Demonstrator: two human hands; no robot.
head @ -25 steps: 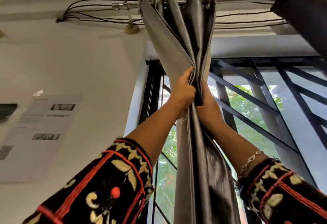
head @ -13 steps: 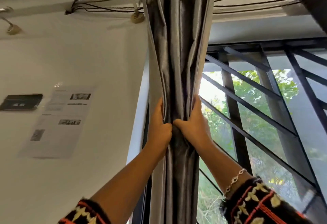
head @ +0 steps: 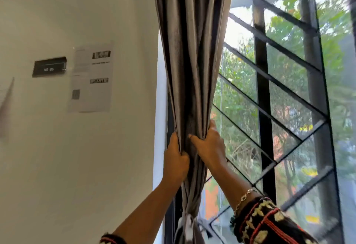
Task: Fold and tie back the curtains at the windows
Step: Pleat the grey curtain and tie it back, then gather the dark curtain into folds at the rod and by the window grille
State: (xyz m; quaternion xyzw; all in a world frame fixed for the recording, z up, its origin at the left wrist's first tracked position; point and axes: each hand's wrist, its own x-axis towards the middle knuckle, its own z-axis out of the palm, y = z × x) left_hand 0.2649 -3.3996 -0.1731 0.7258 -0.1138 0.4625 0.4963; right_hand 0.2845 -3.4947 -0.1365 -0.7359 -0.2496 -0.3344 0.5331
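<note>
A grey pleated curtain (head: 190, 55) hangs gathered into a narrow bundle at the left side of the window. My left hand (head: 176, 162) grips the bundle's left folds, fingers curled round the cloth. My right hand (head: 209, 145) grips the right folds slightly higher, thumb across the front pleats. Below both hands a pale tie (head: 187, 222) wraps the curtain into a tight waist. The rod above is out of frame.
A black window grille (head: 262, 97) with diagonal bars stands right of the curtain, greenery behind the glass. On the white wall to the left hang a printed sheet (head: 90, 78) and a small black plaque (head: 49, 66).
Both hands have slid down the gathered curtain, from near the rod to lower on the bundle. The view has tilted downward, so the rod is gone and the tie has come into view.
</note>
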